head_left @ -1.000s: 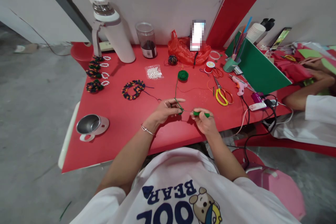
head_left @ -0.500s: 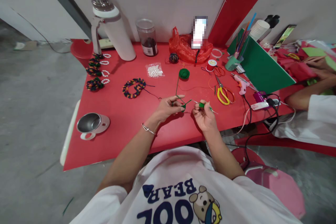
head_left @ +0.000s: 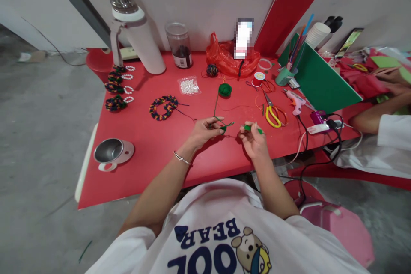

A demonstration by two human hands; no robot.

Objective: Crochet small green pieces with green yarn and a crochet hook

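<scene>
My left hand (head_left: 203, 132) is closed in a pinch on a strand of green yarn (head_left: 216, 107) with a small loop at its fingertips. The strand runs back to a green yarn ball (head_left: 225, 90) further up the red table (head_left: 154, 145). My right hand (head_left: 254, 141) is closed round a crochet hook with a green handle (head_left: 252, 128), held just right of the loop, a short gap away. Both hands hover over the near middle of the table.
A multicoloured crocheted ring (head_left: 163, 107) lies left of my hands, with more rings (head_left: 114, 90) at the far left. A steel cup (head_left: 110, 151), white flask (head_left: 138, 34), jar (head_left: 179, 46), bead bag (head_left: 189, 87), yellow scissors (head_left: 272, 115) and glue gun (head_left: 296, 101) are around. Another person's arm (head_left: 375, 120) rests at right.
My right hand has drawn the hook a little to the right, away from the loop in my left hand. The left hand has stayed put.
</scene>
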